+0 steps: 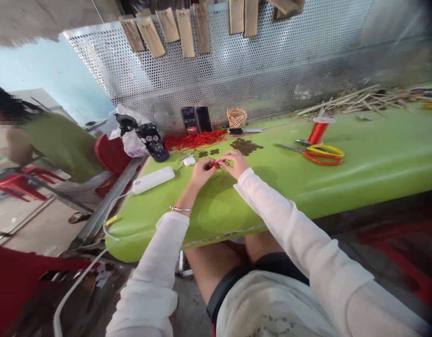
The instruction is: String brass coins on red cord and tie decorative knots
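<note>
Over the green table, my left hand (202, 171) and my right hand (234, 163) meet with their fingertips close together. Both pinch a thin red cord (222, 174), and a loose end of it hangs below the fingers. Whether a coin is tied in the cord I cannot make out. Just beyond my right hand lies a pile of dark round coins (247, 147). Two small clusters of coins, one of them a coin cluster (203, 154), sit past my left hand. Behind them spreads a heap of red cords (195, 140).
A white power strip (153, 180), a white earphone case (189, 161) and a dark tumbler (153, 142) stand left. Scissors (321, 153) and a red thread spool (318, 131) are right. A woven basket (236, 118) and phones (197, 120) line the mesh panel. A person (54, 140) sits left.
</note>
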{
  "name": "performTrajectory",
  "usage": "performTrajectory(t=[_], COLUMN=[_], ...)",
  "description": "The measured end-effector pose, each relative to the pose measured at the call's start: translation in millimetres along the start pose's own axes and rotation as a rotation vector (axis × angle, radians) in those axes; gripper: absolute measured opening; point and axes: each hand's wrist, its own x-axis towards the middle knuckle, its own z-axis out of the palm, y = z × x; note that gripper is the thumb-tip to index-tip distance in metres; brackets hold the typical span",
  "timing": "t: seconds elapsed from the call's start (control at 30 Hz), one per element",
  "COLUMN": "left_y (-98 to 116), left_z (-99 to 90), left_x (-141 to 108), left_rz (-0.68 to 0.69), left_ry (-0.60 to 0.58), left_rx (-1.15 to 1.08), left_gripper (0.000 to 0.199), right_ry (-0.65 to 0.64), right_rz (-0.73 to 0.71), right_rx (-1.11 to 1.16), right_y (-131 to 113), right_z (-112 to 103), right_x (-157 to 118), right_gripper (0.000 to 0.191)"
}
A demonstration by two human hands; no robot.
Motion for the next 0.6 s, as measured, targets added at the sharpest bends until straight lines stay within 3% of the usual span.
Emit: performTrajectory(t=[0.37, 0.6], left_y=[-0.9, 2.2], left_z=[1.3, 3.6], left_x=[0.3, -1.3], left_rz=[-0.019, -0.036], left_ry=[-0.039, -0.089], left_rx=[-0.022, -0.015], left_gripper=[0.012, 0.014], right_ry=[-0.062, -0.024], right_rz=[0.002, 0.160], right_rx=[0.040, 0.127], right_y=[0.4, 10.3], right_z=[1.2, 11.1], right_x=[-0.1, -0.1], right_gripper=[0.006, 0.008])
